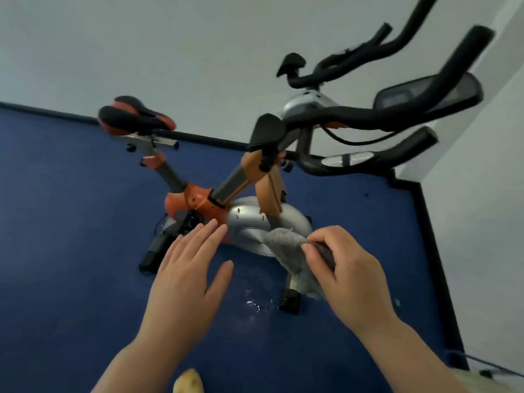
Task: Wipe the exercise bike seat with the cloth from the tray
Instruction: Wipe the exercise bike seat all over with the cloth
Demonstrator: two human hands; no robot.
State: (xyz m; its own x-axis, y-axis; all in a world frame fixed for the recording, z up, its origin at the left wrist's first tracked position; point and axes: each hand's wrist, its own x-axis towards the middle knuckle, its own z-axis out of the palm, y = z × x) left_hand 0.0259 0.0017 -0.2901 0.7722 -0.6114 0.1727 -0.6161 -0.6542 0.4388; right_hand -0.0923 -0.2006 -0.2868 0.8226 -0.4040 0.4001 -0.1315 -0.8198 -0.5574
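An exercise bike point(241, 177) is standing on a blue floor point(56, 251) against a pale wall point(141, 38), with a dark skirting strip running along the join. Its black and orange seat point(134, 116) is sitting at the far left on an angled post, well apart from both hands and with nothing covering it. The black handlebars point(382, 114) are reaching across the far right, and a small console screen point(425, 95) is showing behind them. The silver flywheel housing point(263, 222) is lying between the hands and the seat post, partly hidden by the cloth. A few bright wet-looking glints are showing on the floor near the bike's front foot. A yellowish rounded object point(188, 381) is poking in at the near edge; what it is cannot be told.

The left hand point(184, 276) is stretching forward palm down, fingers spread wide and holding nothing, hovering over the floor near the bike's base. The right hand point(346, 273) is curling narrow around a grey fluffy cloth point(292, 253), pinching it between thumb and fingers so that it is hanging down on the left of the hand.

One bike, one seat, one cloth and two bare hands are showing.
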